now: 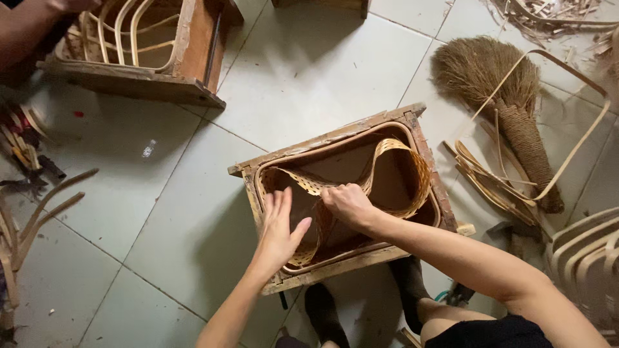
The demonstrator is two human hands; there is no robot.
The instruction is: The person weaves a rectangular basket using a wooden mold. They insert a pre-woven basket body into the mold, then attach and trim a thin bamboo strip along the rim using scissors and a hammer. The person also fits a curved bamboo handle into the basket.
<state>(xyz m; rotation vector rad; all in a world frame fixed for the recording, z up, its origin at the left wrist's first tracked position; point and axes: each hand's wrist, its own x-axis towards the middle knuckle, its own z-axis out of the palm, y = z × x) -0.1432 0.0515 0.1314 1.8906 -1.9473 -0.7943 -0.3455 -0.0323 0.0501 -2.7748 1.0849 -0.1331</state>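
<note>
Weaving strip (393, 174) sits at centre frame, looped inside the wooden frame box (412, 125) that rests on the pale tiled floor (303, 71); I judge the step in hand to be seating this perforated cane band against the box's inner bent rim. My right hand (348, 203) is closed on the strip's upper edge near the box's left side, fingers curled and pinching it; my left hand (280, 229) lies flat with fingers spread apart, pressing the band against the lower left wall. The strip looks tan, thin and flexible, pierced with a regular open pattern; it buckles inward in a wave at the upper middle, so it is not yet flush all round. By my reckoning the next move calls for working that slack along the wall without creasing the weave. A grass broom (509, 103) lies at upper right; a second frame (138, 58) with another person's arm (32, 26) is at upper left.
</note>
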